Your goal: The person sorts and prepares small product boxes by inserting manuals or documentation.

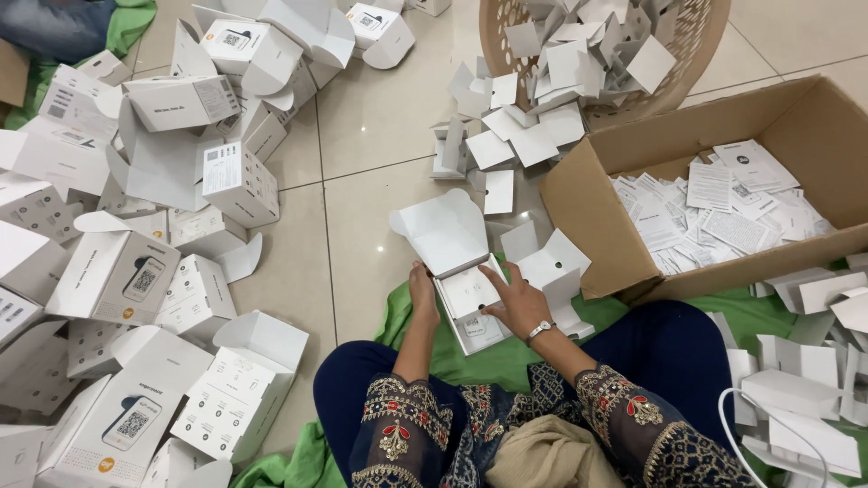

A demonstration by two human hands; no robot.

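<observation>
An open white carton [452, 258] lies on the floor in front of my knees, its lid flipped up toward the far side. My left hand [421, 289] grips the carton's left edge. My right hand [517, 300], with a watch on the wrist, rests on the white insert inside the carton, fingers spread over it. A small printed card shows at the carton's near end.
Many open white cartons [136, 271] are piled on the tiled floor at left. A brown cardboard box [597, 226] holding printed leaflets stands at right. A woven basket [506, 36] of white card pieces sits behind it. Green cloth [425, 343] lies under me.
</observation>
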